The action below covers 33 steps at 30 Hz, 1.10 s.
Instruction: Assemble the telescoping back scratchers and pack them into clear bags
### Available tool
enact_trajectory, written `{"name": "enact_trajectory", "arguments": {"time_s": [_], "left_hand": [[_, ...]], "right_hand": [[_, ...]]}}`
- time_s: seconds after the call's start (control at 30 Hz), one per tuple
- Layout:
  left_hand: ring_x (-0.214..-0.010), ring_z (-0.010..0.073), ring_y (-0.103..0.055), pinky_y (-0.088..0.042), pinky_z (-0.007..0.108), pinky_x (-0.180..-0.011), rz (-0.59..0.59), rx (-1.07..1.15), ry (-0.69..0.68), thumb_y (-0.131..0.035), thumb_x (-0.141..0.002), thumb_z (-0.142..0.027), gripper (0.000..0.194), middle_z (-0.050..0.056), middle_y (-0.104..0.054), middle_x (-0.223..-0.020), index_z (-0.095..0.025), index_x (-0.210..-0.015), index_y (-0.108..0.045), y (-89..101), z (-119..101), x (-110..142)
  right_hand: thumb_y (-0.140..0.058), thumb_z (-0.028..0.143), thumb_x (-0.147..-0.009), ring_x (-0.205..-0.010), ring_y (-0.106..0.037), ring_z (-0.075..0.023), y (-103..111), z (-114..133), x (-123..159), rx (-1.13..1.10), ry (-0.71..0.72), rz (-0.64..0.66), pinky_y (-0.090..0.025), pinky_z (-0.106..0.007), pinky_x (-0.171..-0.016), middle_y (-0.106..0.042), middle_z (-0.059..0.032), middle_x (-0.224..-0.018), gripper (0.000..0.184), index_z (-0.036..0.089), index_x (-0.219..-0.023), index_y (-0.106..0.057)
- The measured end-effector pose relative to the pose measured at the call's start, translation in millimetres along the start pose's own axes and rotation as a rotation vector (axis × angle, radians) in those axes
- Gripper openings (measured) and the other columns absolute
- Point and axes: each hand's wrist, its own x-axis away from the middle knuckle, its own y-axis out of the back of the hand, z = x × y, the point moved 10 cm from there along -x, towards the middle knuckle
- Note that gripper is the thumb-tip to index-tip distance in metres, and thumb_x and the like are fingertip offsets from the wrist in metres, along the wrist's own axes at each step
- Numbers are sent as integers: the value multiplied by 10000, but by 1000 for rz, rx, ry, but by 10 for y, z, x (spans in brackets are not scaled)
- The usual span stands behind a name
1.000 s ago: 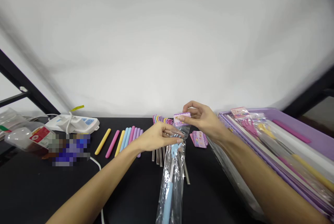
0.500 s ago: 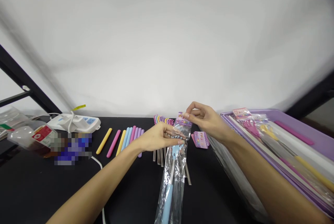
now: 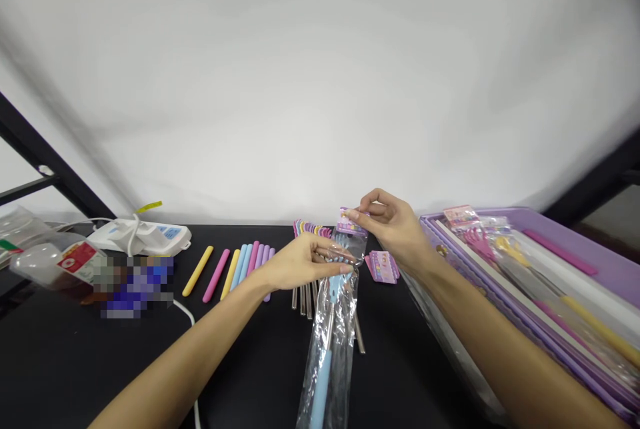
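Black table [image 3: 400,369]; right grip [image 3: 393,226] pinches card [image 3: 346,224], apparently bagged.

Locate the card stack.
In the head view, the card stack lies right of centre on the table, below the right hand, between the bagged blue tool and purple bin.

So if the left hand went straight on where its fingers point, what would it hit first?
Past the clear bag it holds, the left hand would likely meet the pile of printed cards, or pass over it; height is unclear.
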Motion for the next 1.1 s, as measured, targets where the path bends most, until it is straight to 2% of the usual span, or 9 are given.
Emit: {"name": "enact_trajectory", "arguments": {"time_s": [0.13,0.27,0.47,0.7,0.9,1.0,1.1], "left_hand": [[-970,215,-692,-553,352,-871,11,16,-13,-724,-823,-357,333,100,-742,-1059,-149,-1082,-736,-10,0,-1],[-922,213,-696,-553,357,-833,-7,5,2,-720,-825,-384,365,111,-747,-1024,-146,-1101,-728,11,-6,11],[-934,203,-695,-551,339,-853,-9,24,-33,-732,-817,-379,341,107,-746,-1024,-143,-1062,-739,12,-53,15],[-937,214,-698,-552,350,-855,-16,49,-19,-741,-809,-353,339,121,-746,-1021,-123,-1058,-737,5,-36,9],[-886,191,-697,-547,329,-830,-31,35,-8,-740,-809,-332,321,107,-749,-983,-128,-1057,-739,23,-55,11],[-844,178,-688,-539,326,-811,-45,37,-12,-733,-814,-321,310,94,-743,-945,-133,-1061,-736,39,-67,11],[-858,176,-675,-528,321,-794,-49,90,-49,-723,-822,-307,374,87,-728,-965,-158,-1164,-694,37,-75,1]], "right_hand": [[-858,474,-621,-779,-705,-231,-7,0,4,43,-21,-19,-562,-382,-742,-720,-30,-780,452,231,-883,-581],[-835,504,-638,-823,-693,-220,-5,31,6,39,19,-38,-563,-374,-772,-696,-38,-815,404,215,-793,-600],[-851,468,-627,-801,-685,-215,9,17,9,1,39,-92,-555,-366,-736,-699,-35,-821,403,217,-833,-614],[-843,464,-638,-717,-631,-167,-13,72,35,0,90,-147,-523,-316,-665,-633,-4,-730,381,210,-750,-582],[-866,423,-614,-674,-656,-183,31,91,35,50,122,-150,-533,-319,-628,-666,-16,-666,337,194,-694,-632],[-854,380,-653,-685,-674,-188,72,130,77,87,173,-190,-539,-321,-645,-690,-23,-675,275,191,-692,-657],[-822,357,-709,-694,-677,-179,86,208,134,170,242,-228,-537,-313,-659,-699,-12,-699,221,199,-750,-673]]}}
